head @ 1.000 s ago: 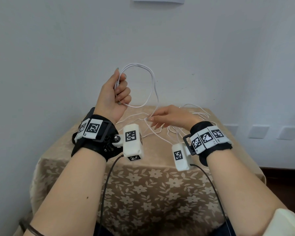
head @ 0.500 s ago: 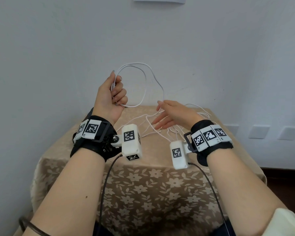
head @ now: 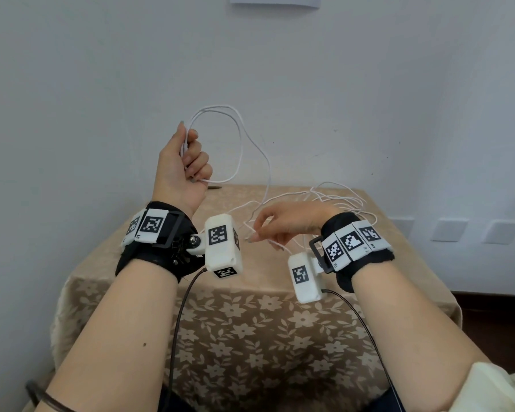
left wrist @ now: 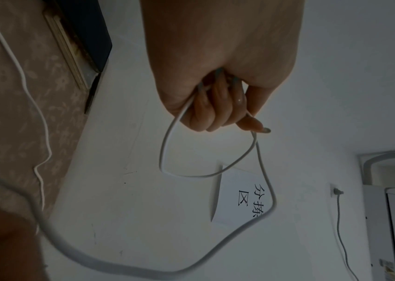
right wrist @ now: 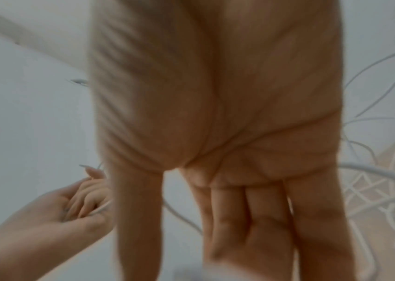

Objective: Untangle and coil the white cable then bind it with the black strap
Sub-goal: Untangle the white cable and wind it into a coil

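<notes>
- Head view: the left hand (head: pixel 182 168) is raised above the table (head: pixel 250 322), its fingers curled round the white cable (head: pixel 241 150), clamping the loops formed so far. The right hand (head: pixel 283 226) hangs low over the table with fingers bent down at a strand near its tips; half a second ago those fingers were spread and lifted, so it has dropped back to fetch more slack. One free run now falls from the left fist past the loop to the right fingertips, where a second ago the right hand was lower and closer in. The rest of the cable lies in a loose tangle on the far right of the table. A thin dark object (head: pixel 214 187) lies at the table's back edge behind the left hand; it may be the black strap, but it is too small to tell.
- Left wrist view: the left hand (left wrist: pixel 218 91) grips the cable (left wrist: pixel 167 163) in a closed fist, one small loop hanging below and a longer run sweeping off towards the table.
- Right wrist view: the picture is blurred. The right hand (right wrist: pixel 239 171) shows straight fingers pointing down, so I cannot tell whether it pinches a strand. The tangle (right wrist: pixel 379 190) lies beside it.
- Judgement: coiling is early, with only a couple of turns gathered and most cable still loose.
</notes>
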